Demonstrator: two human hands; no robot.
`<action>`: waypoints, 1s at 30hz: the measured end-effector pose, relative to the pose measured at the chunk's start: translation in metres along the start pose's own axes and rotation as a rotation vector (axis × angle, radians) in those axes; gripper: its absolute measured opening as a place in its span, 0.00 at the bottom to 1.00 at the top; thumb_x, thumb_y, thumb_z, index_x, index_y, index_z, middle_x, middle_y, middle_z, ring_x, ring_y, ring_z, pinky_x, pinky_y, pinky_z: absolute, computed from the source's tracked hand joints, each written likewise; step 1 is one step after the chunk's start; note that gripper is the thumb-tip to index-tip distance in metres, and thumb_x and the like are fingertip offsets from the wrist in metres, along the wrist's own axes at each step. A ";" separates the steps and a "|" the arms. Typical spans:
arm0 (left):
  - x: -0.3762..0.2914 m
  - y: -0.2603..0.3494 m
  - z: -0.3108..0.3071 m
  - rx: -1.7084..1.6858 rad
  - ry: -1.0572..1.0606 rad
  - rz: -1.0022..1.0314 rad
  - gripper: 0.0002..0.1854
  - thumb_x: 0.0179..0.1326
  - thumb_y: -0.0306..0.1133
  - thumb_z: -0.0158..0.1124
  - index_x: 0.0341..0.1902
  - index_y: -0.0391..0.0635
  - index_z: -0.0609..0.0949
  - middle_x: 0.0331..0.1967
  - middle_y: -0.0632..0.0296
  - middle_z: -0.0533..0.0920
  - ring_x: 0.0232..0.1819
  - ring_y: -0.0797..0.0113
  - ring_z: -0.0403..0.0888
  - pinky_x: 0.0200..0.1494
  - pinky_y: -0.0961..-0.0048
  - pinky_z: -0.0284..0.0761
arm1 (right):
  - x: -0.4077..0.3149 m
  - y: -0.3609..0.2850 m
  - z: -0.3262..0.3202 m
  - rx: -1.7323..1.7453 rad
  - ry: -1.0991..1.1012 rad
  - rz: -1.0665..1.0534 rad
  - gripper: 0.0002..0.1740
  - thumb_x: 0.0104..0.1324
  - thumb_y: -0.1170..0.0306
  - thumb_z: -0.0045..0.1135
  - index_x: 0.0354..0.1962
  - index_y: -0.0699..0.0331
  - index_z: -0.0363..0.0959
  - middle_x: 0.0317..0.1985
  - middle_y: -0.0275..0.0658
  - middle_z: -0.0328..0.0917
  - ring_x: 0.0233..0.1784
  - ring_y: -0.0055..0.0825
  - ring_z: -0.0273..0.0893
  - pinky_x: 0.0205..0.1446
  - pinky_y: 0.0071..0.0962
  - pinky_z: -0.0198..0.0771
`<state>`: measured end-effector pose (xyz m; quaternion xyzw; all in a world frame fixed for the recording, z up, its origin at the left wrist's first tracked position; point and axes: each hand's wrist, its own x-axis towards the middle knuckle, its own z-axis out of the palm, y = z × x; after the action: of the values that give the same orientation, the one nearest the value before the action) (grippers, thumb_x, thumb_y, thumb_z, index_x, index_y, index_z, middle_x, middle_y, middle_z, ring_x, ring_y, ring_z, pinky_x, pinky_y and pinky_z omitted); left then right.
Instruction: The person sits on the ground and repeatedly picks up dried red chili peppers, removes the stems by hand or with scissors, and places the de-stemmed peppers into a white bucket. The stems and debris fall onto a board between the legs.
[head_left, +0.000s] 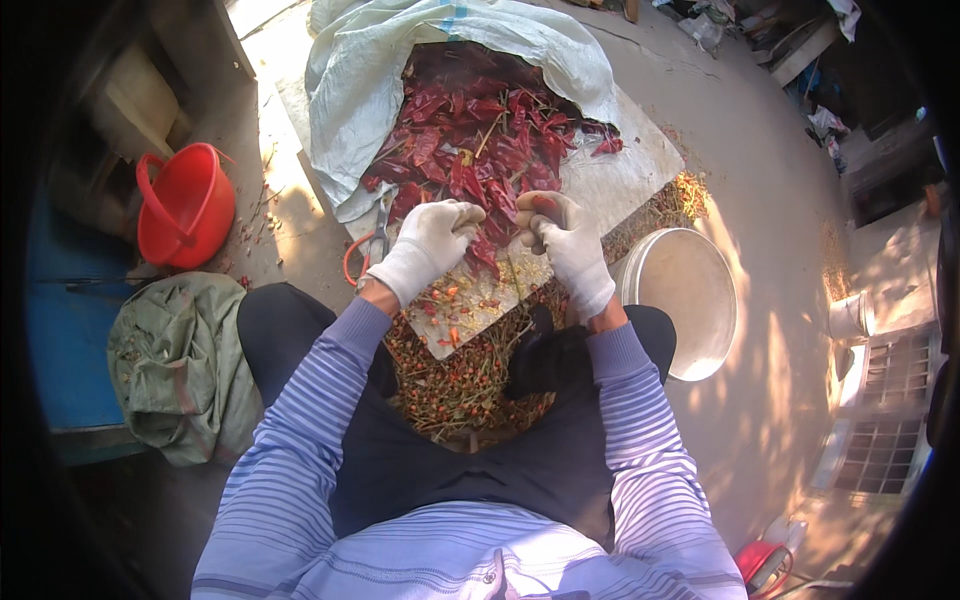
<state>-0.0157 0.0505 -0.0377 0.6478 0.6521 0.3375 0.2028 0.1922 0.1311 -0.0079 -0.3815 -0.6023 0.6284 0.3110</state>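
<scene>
Both hands wear white work gloves with soiled fingertips. My left hand (439, 240) is over the near part of a pile of dried red chili peppers (480, 142), its fingers curled together; whether something small is between them is hidden. Opposite it, a short gap away, my right hand (566, 244) has bent fingers and a dark red patch on one, either a stain or a piece of pepper. The peppers spill from a white woven sack (345, 97) onto a pale board (637, 169). Scissors with orange-red handles (358, 259) lie beside my left wrist, partly hidden by it.
A white bucket (686, 300) stands by my right knee. To the left are a red plastic bucket (187, 210) and a green woven sack (180, 367). Pepper stems and scraps (450, 382) cover the ground between my feet; seeds (480, 292) lie on the board's near corner.
</scene>
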 end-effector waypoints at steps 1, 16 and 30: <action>0.000 -0.005 0.009 0.187 -0.071 0.048 0.21 0.60 0.21 0.66 0.59 0.45 0.87 0.50 0.53 0.89 0.51 0.51 0.88 0.56 0.61 0.84 | 0.001 0.000 -0.003 0.022 0.048 -0.029 0.17 0.73 0.81 0.48 0.56 0.70 0.77 0.39 0.35 0.85 0.30 0.14 0.75 0.34 0.16 0.70; -0.001 -0.040 0.059 0.440 -0.059 0.178 0.25 0.58 0.26 0.71 0.62 0.50 0.84 0.55 0.56 0.84 0.53 0.50 0.86 0.51 0.56 0.84 | 0.003 -0.002 -0.009 0.025 0.026 0.096 0.07 0.76 0.72 0.60 0.44 0.67 0.82 0.31 0.29 0.82 0.34 0.15 0.78 0.39 0.22 0.75; 0.002 0.008 0.006 0.316 0.101 0.414 0.27 0.57 0.23 0.71 0.63 0.42 0.82 0.47 0.52 0.86 0.45 0.50 0.87 0.45 0.58 0.84 | 0.011 0.027 0.006 -0.496 -0.209 -0.178 0.24 0.72 0.66 0.62 0.62 0.70 0.76 0.48 0.58 0.85 0.52 0.54 0.85 0.58 0.43 0.75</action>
<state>-0.0057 0.0524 -0.0356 0.7734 0.5596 0.2977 -0.0070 0.1836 0.1353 -0.0357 -0.3248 -0.7977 0.4678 0.1984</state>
